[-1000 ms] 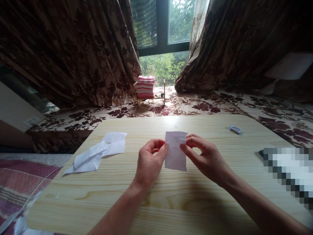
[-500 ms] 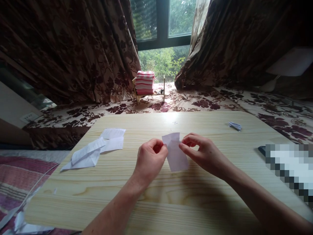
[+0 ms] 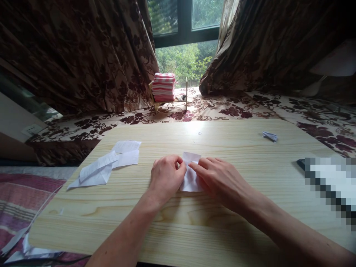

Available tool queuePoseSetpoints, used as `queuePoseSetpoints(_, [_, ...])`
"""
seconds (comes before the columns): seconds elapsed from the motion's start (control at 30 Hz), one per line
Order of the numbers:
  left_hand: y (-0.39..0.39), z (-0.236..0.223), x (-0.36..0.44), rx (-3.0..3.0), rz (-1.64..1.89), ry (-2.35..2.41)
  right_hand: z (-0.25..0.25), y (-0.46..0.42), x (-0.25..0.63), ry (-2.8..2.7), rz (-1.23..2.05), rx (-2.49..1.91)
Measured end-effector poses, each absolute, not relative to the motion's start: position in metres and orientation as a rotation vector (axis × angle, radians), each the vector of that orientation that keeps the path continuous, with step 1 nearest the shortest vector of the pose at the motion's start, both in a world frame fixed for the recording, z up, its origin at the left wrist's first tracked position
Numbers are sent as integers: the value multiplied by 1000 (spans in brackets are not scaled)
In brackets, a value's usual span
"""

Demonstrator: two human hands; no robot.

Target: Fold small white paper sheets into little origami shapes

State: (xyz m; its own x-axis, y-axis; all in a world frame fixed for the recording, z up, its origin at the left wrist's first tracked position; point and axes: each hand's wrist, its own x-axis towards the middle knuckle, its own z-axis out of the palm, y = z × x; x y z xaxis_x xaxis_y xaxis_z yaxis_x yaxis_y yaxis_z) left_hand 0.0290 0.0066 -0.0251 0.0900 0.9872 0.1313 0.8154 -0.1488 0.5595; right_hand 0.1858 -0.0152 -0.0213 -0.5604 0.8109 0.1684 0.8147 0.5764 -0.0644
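Note:
A small white rectangular piece of paper (image 3: pixel 190 183) stands out against the middle of the wooden table, with faint creases across it. My left hand (image 3: pixel 167 173) pinches its left edge between thumb and forefinger, the other fingers curled in. Over the right side of the paper lies my right hand (image 3: pixel 219 176), its forefinger stretched onto the sheet and the rest bent around the right edge. The right thumb is mostly hidden. Both hands are closed on the same paper.
Torn paper pieces (image 3: pixel 96 176) lie on the left of the wooden table (image 3: pixel 111 226). A folded paper bit (image 3: pixel 269 136) sits at the far right, above a blurred-out dark-edged device (image 3: pixel 300 163). Behind, folded striped cloths (image 3: pixel 164 87) rest on a small stand by the window.
The paper has come down toward the tabletop and slightly left. My right hand has moved left from the paper's right edge onto its face. The view has tilted down a little.

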Motion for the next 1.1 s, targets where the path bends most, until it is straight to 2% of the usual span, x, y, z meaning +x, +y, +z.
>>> queuePoseSetpoints(0.27, [9, -31, 24, 1984, 778, 1694, -20, -17, 181, -2692, -37, -1469])
queuePoseSetpoints(0.83, [9, -27, 29, 2094, 696, 1827, -19, -22, 177, -2708, -58, -1494])
queuePoseSetpoints(0.97, [-9, -18, 21, 2305, 719, 1746, -21, -24, 174, -2692, -52, -1475])
queuePoseSetpoints(1.1, [-32, -19, 15, 2470, 537, 1589, -19, -23, 182, -2642, 72, -1423])
